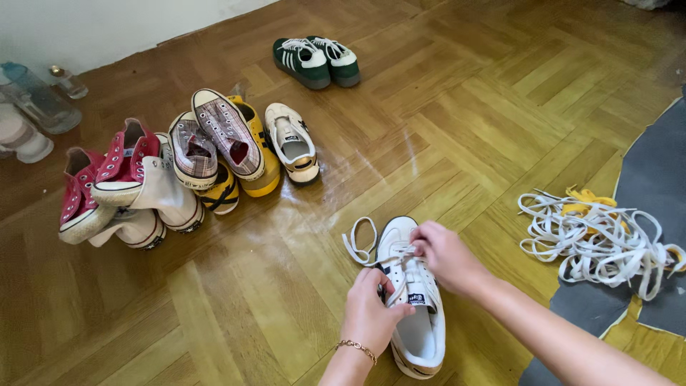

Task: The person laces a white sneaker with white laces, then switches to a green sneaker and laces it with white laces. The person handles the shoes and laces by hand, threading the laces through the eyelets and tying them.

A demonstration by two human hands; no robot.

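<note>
On parquet, left hand (371, 311) and right hand (444, 255) pinch one white leather sneaker's (414, 314) white lace (359, 246); two green suede sneakers (316, 61) beyond.

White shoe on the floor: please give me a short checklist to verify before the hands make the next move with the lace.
1. White shoe lies flat on the wooden floor: ok.
2. Left hand steadies the shoe at its side: ok.
3. Right hand pinches the white lace near the front eyelets: ok.
4. Free lace loop lies untangled beside the toe: ok.
5. Lace ends of equal length: cannot tell.
6. Pile of spare laces stays apart from the shoe: ok.
</note>
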